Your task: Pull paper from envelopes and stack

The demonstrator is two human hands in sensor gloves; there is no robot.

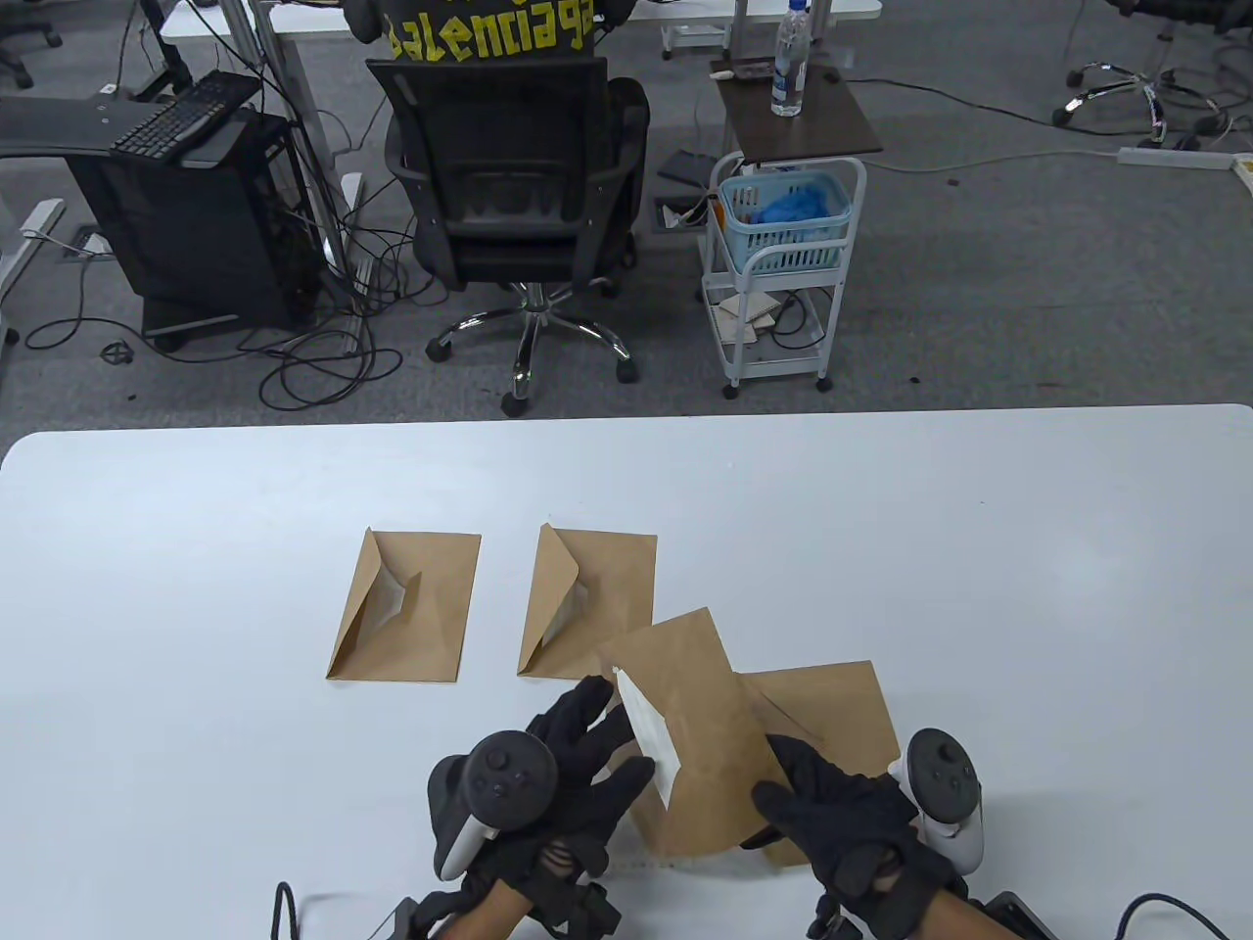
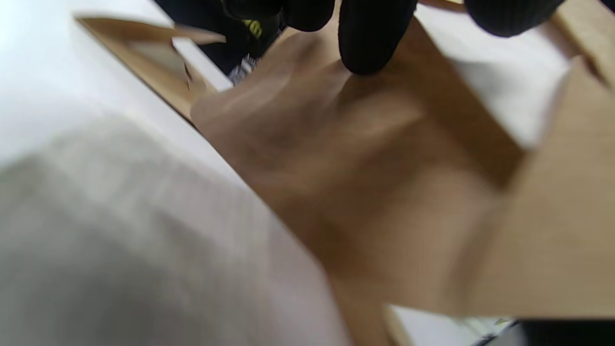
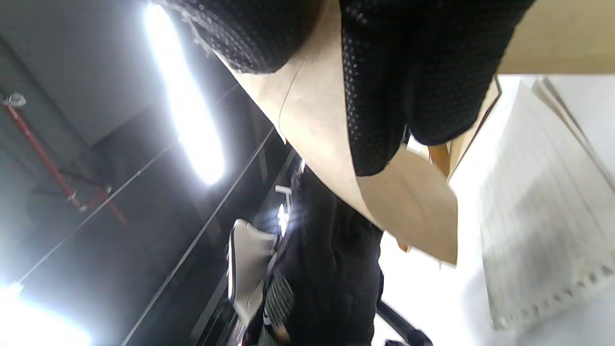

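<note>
Past my desk's far edge I see grey carpet (image 1: 979, 294) strewn with cables, a black mesh office chair (image 1: 514, 186), a black computer stand carrying a keyboard (image 1: 186, 116), a white rolling cart (image 1: 778, 274) holding a blue basket, and a small brown table with a water bottle (image 1: 791, 59). A long ceiling light (image 3: 187, 110) glares overhead.

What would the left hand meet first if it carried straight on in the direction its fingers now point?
Most likely the white paper sticking out of the held envelope: the left hand points up and to the right, its fingertips already at that edge. Exact contact is hard to judge.
</note>
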